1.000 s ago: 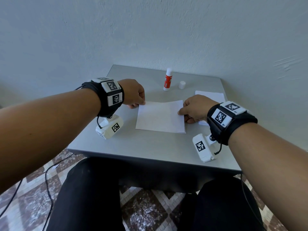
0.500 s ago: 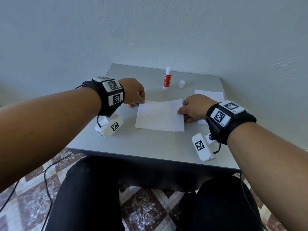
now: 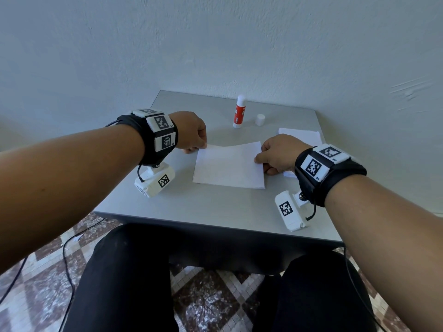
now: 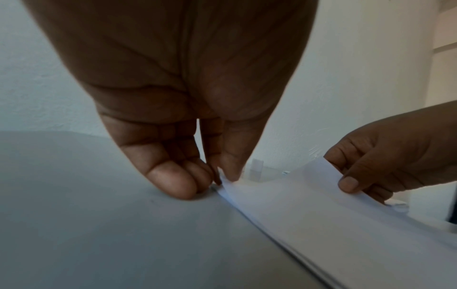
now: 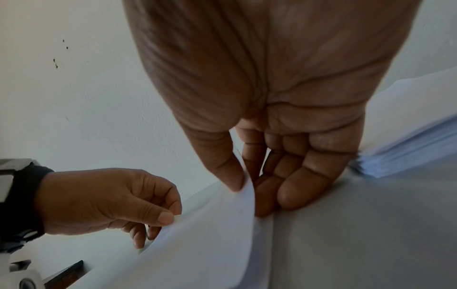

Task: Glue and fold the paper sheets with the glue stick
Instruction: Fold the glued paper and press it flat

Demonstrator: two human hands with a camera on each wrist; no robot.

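A white paper sheet [image 3: 229, 165] lies in the middle of the grey table [image 3: 215, 207]. My left hand [image 3: 194, 134] pinches its far left corner between thumb and fingers, and my right hand [image 3: 275, 154] pinches its far right corner. The far edge is lifted off the table and sags between the two hands; the near edge rests flat. The left wrist view shows the sheet [image 4: 321, 211] with my left hand [image 4: 220, 178] on its corner. The right wrist view shows the sheet [image 5: 210, 224] curving up to my right hand [image 5: 245, 183]. An uncapped red-and-white glue stick [image 3: 239, 112] stands upright behind the sheet.
The glue stick's white cap [image 3: 260, 119] stands to its right. A stack of white sheets [image 3: 302, 136] lies at the table's right side behind my right hand, also seen as a stack [image 5: 408, 152] in the right wrist view. A wall rises close behind the table.
The sheet's far edge has come up off the table between my hands. Both hands keep their places at the far corners.
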